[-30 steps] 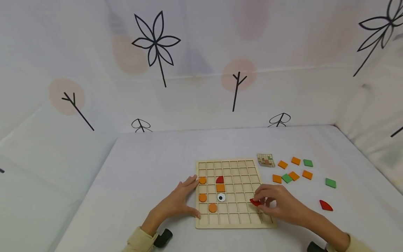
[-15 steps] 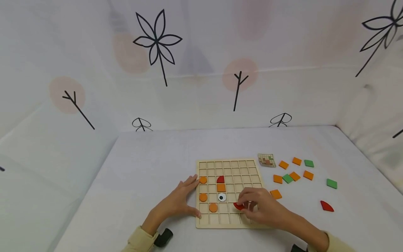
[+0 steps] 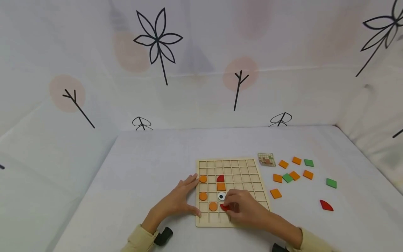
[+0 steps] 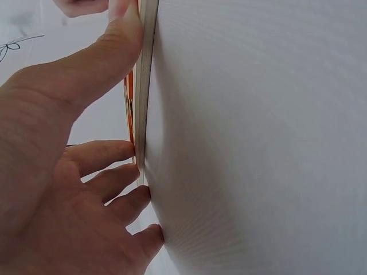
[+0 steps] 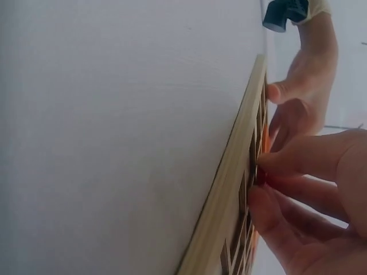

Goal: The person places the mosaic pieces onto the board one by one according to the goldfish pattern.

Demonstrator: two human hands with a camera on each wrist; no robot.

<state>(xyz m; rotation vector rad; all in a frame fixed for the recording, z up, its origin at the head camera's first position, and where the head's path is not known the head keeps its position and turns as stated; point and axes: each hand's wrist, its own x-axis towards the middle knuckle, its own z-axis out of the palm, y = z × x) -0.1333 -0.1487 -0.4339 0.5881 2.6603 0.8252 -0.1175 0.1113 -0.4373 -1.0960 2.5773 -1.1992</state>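
A pale wooden grid board (image 3: 241,170) lies on the white table. My left hand (image 3: 176,199) rests along its left edge, fingers spread and fairly straight, the thumb touching the near left corner. Over the board my right hand (image 3: 247,206) pinches a red quarter-circle tile (image 3: 225,207) between thumb and fingers, at a cell right of an orange disc (image 3: 213,206) and just below the eye disc (image 3: 221,196). Above the eye disc sit an orange square (image 3: 221,186) and another red quarter-circle (image 3: 220,178). Two more orange discs (image 3: 203,196) lie in the left column.
Right of the board lie several loose orange squares (image 3: 275,193) and green tiles (image 3: 331,183). A further red quarter-circle piece (image 3: 326,205) lies farther right. A small pattern card (image 3: 266,159) is by the board's far right corner. A patterned cloth (image 3: 195,94) hangs behind the table.
My right hand has moved left across the board with the red quarter-circle tile, from the right-hand columns to beside the orange disc. The left hand has stayed at the board's edge.
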